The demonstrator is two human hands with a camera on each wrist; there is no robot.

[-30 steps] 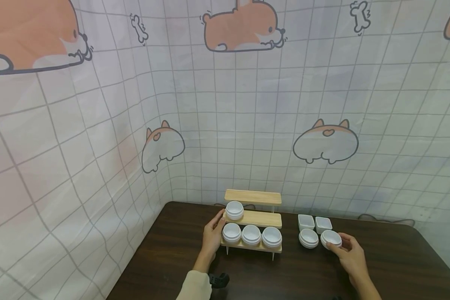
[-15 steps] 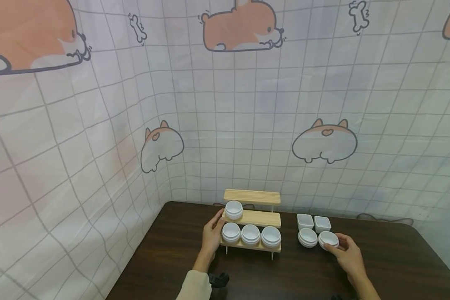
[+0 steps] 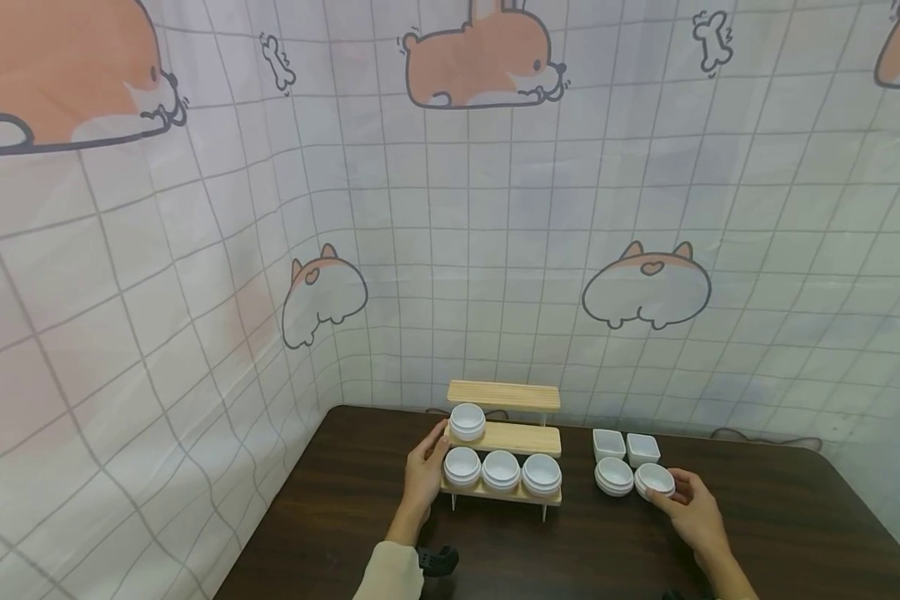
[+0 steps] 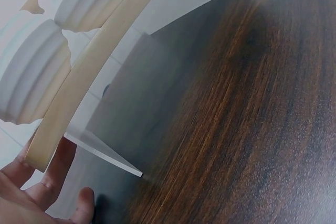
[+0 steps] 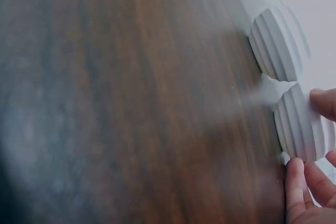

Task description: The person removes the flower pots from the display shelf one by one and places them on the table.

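My left hand (image 3: pixel 422 475) grips the left end of a three-tier wooden stand (image 3: pixel 525 437); in the left wrist view its fingers (image 4: pixel 56 174) reach behind the front plank (image 4: pixel 86 80). Three round white bowls sit on the lowest tier, the middle one (image 3: pixel 501 470) among them, and another bowl (image 3: pixel 467 422) is at the left of the middle tier. On the table at the right, my right hand (image 3: pixel 697 512) holds a round white bowl (image 3: pixel 654 481) between thumb and fingers. That bowl (image 5: pixel 299 121) stands close beside another round one (image 3: pixel 613 476).
Two square white dishes (image 3: pixel 608 445) (image 3: pixel 642 449) stand behind the round bowls on the dark wooden table (image 3: pixel 570 558). A patterned curtain (image 3: pixel 480 292) hangs behind and at the left. Thin cables (image 3: pixel 765 437) lie along the back edge.
My right hand has shifted slightly left with its bowl, closing the gap to the neighbouring round bowl. My left hand and the stand have stayed in place.
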